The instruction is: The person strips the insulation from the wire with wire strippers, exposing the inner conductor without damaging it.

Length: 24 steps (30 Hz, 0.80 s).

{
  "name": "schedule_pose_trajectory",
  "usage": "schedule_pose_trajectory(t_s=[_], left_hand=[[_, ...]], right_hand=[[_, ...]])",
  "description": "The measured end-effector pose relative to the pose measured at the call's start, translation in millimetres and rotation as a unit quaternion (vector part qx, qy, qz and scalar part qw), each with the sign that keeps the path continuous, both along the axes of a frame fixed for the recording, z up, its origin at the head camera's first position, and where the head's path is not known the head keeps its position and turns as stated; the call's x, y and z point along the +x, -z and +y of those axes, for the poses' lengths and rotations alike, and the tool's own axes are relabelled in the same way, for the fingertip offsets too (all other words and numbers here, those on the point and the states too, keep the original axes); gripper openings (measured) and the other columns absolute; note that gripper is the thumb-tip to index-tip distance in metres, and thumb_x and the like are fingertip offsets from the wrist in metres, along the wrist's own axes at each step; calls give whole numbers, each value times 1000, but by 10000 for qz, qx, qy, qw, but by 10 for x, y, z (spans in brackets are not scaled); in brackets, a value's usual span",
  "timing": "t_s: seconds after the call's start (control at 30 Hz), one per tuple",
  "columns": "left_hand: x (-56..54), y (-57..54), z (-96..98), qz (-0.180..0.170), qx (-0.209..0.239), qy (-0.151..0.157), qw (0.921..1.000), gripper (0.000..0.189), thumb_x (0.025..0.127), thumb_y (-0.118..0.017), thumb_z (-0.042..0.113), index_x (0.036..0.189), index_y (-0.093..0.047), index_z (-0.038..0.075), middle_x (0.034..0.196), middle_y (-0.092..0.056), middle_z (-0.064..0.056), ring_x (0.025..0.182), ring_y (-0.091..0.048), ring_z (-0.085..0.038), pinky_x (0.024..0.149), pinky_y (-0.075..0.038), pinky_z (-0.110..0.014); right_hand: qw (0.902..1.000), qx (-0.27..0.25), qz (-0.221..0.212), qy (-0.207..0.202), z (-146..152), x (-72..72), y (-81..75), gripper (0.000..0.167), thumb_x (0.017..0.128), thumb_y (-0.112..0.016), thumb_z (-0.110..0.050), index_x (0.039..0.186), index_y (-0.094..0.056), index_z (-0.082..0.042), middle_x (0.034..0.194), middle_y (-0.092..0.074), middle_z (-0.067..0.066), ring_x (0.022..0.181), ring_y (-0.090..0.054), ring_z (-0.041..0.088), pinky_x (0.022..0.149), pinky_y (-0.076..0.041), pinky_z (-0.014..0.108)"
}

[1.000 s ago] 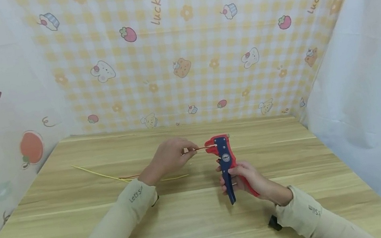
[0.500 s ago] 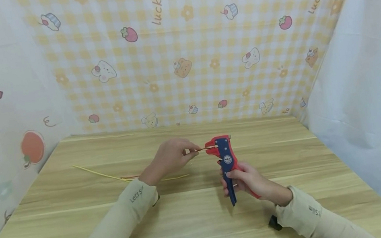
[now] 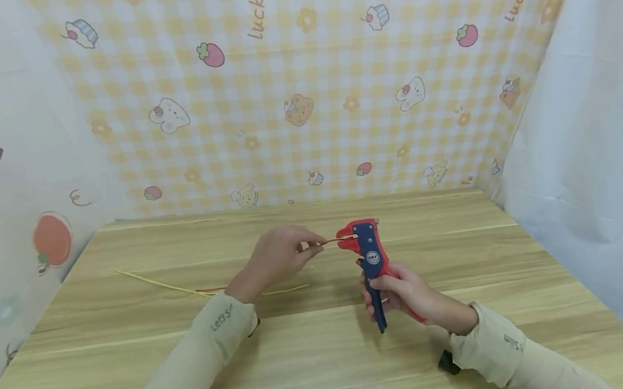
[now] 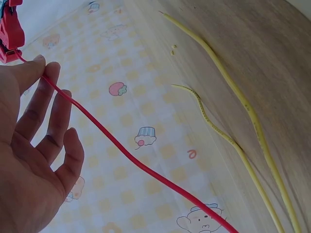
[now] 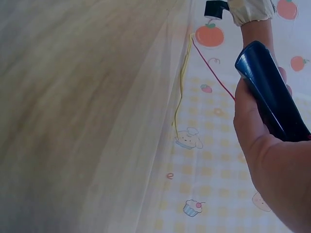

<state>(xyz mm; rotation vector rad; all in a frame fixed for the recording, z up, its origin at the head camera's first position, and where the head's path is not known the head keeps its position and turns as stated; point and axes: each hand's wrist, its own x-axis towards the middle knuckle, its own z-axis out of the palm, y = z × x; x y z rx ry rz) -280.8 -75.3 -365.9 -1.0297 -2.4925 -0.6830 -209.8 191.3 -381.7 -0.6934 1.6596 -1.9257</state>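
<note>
Between thumb and forefinger my left hand [image 3: 284, 251] pinches a red wire [image 4: 129, 153] close to its end. The wire's tip reaches into the red jaws of a wire stripper, while the rest trails back under the left forearm. My right hand [image 3: 411, 290] grips the blue-and-red wire stripper [image 3: 367, 243] by its handles, its head upright and facing left. In the right wrist view the blue handle [image 5: 272, 92] shows over the palm. Two yellow wires [image 4: 252, 116] lie on the table by the left wrist, partly hidden under it in the head view.
A wood-grain table [image 3: 313, 374] spreads beneath both hands. Tiny yellow bits [image 4: 173, 49] lie near the yellow wires' ends. A yellow checked cloth [image 3: 294, 70] hangs at the back, with white sheets [image 3: 605, 113] at the sides.
The wire stripper and right hand have shifted very slightly right. The left hand keeps its pinch on the red wire, whose tip stays at the jaws.
</note>
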Motion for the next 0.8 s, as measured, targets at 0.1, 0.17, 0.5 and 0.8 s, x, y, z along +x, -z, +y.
schedule_pose_trajectory(t_s=[0.1, 0.17, 0.5, 0.8], left_hand=[[-5, 4, 0, -2, 49, 41, 10000, 12, 92, -73, 25, 101, -80, 21, 91, -74, 8, 64, -60, 0, 55, -45, -19], [1, -2, 3, -9, 52, 43, 10000, 12, 92, -73, 24, 101, -80, 21, 90, -74, 8, 64, -59, 0, 54, -45, -19], [45, -33, 24, -189, 22, 48, 9998, 14, 90, -75, 25, 103, -80, 22, 90, -74, 8, 64, -57, -2, 57, -46, -20], [27, -33, 35, -122, 80, 84, 9999, 15, 91, -74, 25, 104, -80, 21, 91, -74, 7, 61, -56, -1, 57, -46, -19]], right_hand=[[10000, 63, 6, 35, 2, -5, 2, 14, 99, -44, -7, 111, -51, -3, 87, -62, 6, 76, -66, 16, 76, -58, 42], [9999, 79, -11, 75, 7, -8, 6, 13, 99, -44, -7, 110, -51, -3, 86, -62, 6, 74, -66, 16, 74, -59, 41], [9995, 147, -17, 282, 21, -20, 28, 10, 99, -47, -8, 105, -55, -5, 82, -60, 4, 68, -66, 14, 69, -59, 36], [9999, -130, -41, 71, 11, -36, 42, 10, 97, -44, -3, 101, -53, -5, 81, -60, 2, 70, -63, 14, 75, -58, 36]])
